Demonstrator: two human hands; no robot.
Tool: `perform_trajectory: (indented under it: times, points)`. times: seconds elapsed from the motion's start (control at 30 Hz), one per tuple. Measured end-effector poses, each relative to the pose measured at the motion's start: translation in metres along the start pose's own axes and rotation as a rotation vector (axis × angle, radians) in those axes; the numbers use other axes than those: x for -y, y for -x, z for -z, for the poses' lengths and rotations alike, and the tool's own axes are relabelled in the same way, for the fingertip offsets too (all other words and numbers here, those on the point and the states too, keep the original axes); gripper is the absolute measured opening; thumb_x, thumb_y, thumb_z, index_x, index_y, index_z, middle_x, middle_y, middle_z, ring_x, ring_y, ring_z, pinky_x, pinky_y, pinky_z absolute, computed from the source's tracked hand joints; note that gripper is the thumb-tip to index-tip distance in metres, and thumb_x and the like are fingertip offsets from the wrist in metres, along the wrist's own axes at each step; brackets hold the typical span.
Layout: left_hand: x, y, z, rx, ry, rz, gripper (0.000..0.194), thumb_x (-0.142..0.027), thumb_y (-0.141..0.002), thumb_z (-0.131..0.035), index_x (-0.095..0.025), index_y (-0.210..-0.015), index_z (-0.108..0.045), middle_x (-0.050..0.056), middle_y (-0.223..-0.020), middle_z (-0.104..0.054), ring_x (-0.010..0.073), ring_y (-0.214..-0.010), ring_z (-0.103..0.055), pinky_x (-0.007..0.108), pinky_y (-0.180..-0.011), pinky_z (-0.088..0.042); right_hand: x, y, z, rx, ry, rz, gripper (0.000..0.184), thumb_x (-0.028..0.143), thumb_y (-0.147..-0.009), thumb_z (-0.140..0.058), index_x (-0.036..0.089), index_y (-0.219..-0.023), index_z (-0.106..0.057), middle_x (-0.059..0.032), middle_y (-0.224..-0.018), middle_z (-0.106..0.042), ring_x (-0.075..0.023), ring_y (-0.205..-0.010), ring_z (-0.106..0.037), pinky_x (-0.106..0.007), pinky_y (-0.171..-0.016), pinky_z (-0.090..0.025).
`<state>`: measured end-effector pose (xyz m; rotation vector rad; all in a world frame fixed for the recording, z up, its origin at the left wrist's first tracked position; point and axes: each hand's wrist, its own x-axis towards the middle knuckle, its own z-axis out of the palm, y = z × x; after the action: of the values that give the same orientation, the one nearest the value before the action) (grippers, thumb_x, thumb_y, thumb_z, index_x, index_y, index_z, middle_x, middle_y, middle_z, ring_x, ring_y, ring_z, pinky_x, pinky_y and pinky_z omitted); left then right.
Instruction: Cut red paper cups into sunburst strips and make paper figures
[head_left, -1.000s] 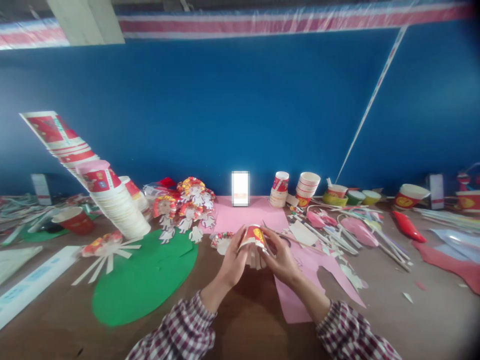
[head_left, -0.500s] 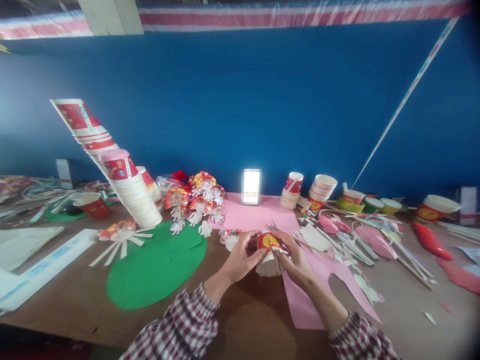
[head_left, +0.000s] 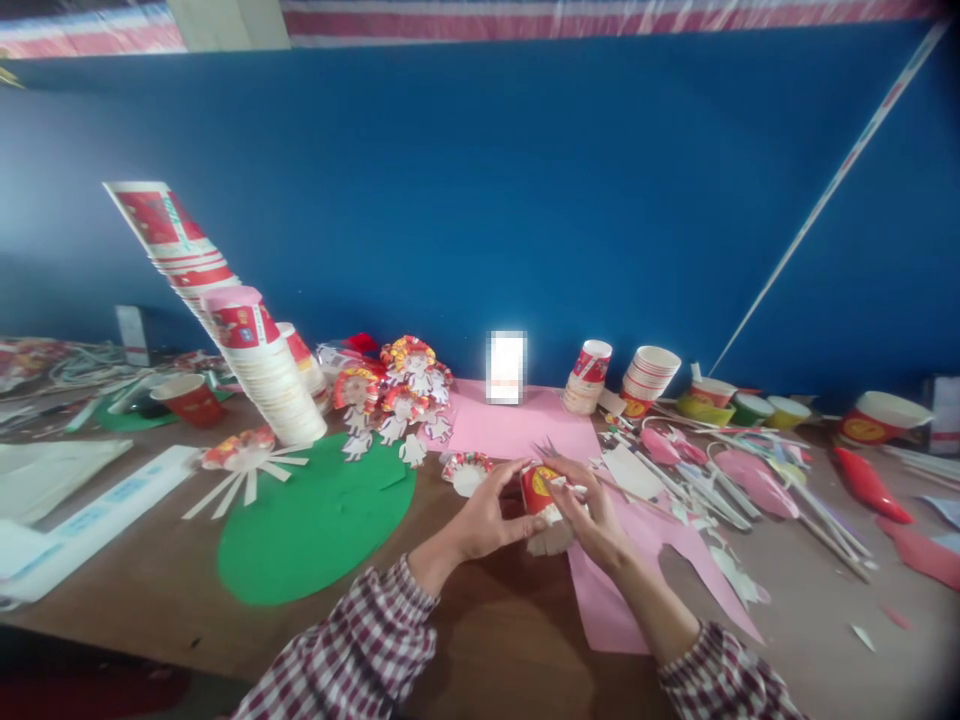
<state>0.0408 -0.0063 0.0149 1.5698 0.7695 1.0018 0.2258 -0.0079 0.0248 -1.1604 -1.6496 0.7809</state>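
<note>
Between my two hands is a red paper cup (head_left: pixel 537 489) with a yellow emblem, its pale lower part cut into strips. My left hand (head_left: pixel 491 515) grips the cup's left side, thumb in front and fingers behind. On the other side, my right hand (head_left: pixel 592 515) is closed on the cup near the white strips; its fingertips are partly hidden. Just beyond the cup lie the scissors (head_left: pixel 547 449), only the blades showing. A ruffled paper-cup piece (head_left: pixel 466 472) rests beside my left fingers. Farther left is a cut cup with splayed white strips (head_left: pixel 247 460).
A green paper oval (head_left: pixel 315 530) lies left of my arms, pink paper (head_left: pixel 607 590) to the right. Tall leaning cup stacks (head_left: pixel 262 370) stand at the left. Paper figures (head_left: pixel 401 395), a glowing phone-like rectangle (head_left: pixel 506 368) and more cups (head_left: pixel 651 372) line the back. Sticks and scraps (head_left: pixel 724 490) cover the right.
The cup has tilted and turned in my hands, and the strips now bunch under my right hand. My right fingers have shifted over its front. The view has moved slightly.
</note>
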Motion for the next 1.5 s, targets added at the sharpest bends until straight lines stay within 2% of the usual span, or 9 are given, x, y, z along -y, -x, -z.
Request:
perform_trajectory:
  times: [0.27,0.43,0.53,0.67,0.87,1.0,1.13,1.27,1.5]
  points:
    - [-0.003,0.001,-0.003,0.007,0.077,0.028,0.07,-0.034,-0.072,-0.075,-0.023,-0.135,-0.045,0.016,-0.14,-0.045,0.0296,-0.124,-0.05,0.044,-0.101,-0.044,0.001,0.001,0.001,-0.009,0.008,-0.006,0.039,0.051,-0.089,-0.049,0.025,-0.113,-0.067,-0.01,-0.115,-0.065,-0.0293,-0.108,-0.06,-0.041,-0.082,-0.055]
    - [-0.005,0.004,-0.005,0.026,0.158,0.022,0.092,-0.024,-0.07,-0.077,-0.025,-0.147,-0.026,0.016,-0.144,-0.041,0.0308,-0.129,-0.045,0.046,-0.105,-0.04,0.002,0.002,0.0,0.046,0.031,0.043,0.038,0.046,-0.09,-0.051,0.021,-0.115,-0.065,-0.0128,-0.123,-0.058,-0.0284,-0.112,-0.056,-0.037,-0.079,-0.055]
    - [-0.005,0.004,-0.007,0.046,0.237,0.05,0.098,-0.021,-0.069,-0.076,-0.025,-0.149,-0.02,0.016,-0.142,-0.043,0.0307,-0.127,-0.047,0.046,-0.103,-0.042,0.003,0.003,0.001,0.108,0.07,0.14,0.042,0.046,-0.088,-0.054,0.022,-0.121,-0.061,-0.0132,-0.128,-0.053,-0.0294,-0.12,-0.051,-0.041,-0.092,-0.05]
    - [0.0,-0.001,-0.01,-0.05,0.243,0.071,0.072,-0.027,-0.074,-0.072,-0.018,-0.137,-0.04,0.016,-0.137,-0.049,0.0277,-0.121,-0.053,0.043,-0.102,-0.043,0.003,0.004,0.001,0.125,0.106,0.223,0.049,0.05,-0.085,-0.057,0.02,-0.124,-0.059,-0.0145,-0.128,-0.053,-0.0314,-0.122,-0.049,-0.046,-0.102,-0.043]
    - [0.004,-0.004,-0.004,-0.291,-0.064,-0.025,0.033,-0.026,-0.08,-0.061,-0.016,-0.112,-0.061,0.013,-0.115,-0.065,0.0244,-0.102,-0.063,0.038,-0.089,-0.05,0.001,0.009,-0.002,0.175,0.096,0.227,0.071,0.067,-0.078,-0.056,0.022,-0.134,-0.05,-0.0147,-0.134,-0.051,-0.0345,-0.129,-0.043,-0.049,-0.104,-0.041]
    - [0.003,-0.003,0.003,-0.406,-0.156,-0.056,0.029,-0.026,-0.075,-0.067,-0.018,-0.103,-0.066,0.01,-0.104,-0.069,0.0234,-0.095,-0.064,0.035,-0.083,-0.051,0.0,0.013,-0.003,0.245,-0.029,0.195,0.077,0.071,-0.08,-0.05,0.026,-0.142,-0.04,-0.0113,-0.144,-0.044,-0.0312,-0.134,-0.04,-0.045,-0.104,-0.043]
    - [0.005,-0.008,0.002,-0.517,0.039,-0.012,0.025,-0.037,-0.079,-0.064,-0.017,-0.095,-0.067,0.008,-0.095,-0.071,0.0228,-0.091,-0.065,0.035,-0.083,-0.051,-0.002,0.015,-0.008,0.214,-0.136,0.142,0.07,0.065,-0.087,-0.043,0.027,-0.145,-0.033,-0.0094,-0.15,-0.037,-0.0283,-0.137,-0.037,-0.045,-0.107,-0.04]
    - [0.009,-0.013,0.001,-0.504,0.203,0.033,0.034,-0.045,-0.081,-0.061,-0.013,-0.093,-0.068,0.01,-0.093,-0.071,0.0245,-0.091,-0.066,0.036,-0.082,-0.051,-0.004,0.014,-0.013,0.192,-0.086,0.084,0.067,0.055,-0.085,-0.055,0.027,-0.143,-0.036,-0.0096,-0.144,-0.045,-0.0292,-0.132,-0.044,-0.046,-0.106,-0.042]
    - [0.017,-0.007,0.008,-0.51,0.125,0.044,0.037,-0.047,-0.075,-0.069,-0.017,-0.097,-0.068,0.009,-0.094,-0.071,0.0227,-0.088,-0.065,0.034,-0.079,-0.051,-0.006,0.015,-0.016,0.159,-0.069,-0.009,0.053,0.048,-0.089,-0.051,0.028,-0.138,-0.042,-0.0083,-0.14,-0.05,-0.026,-0.129,-0.048,-0.044,-0.103,-0.046]
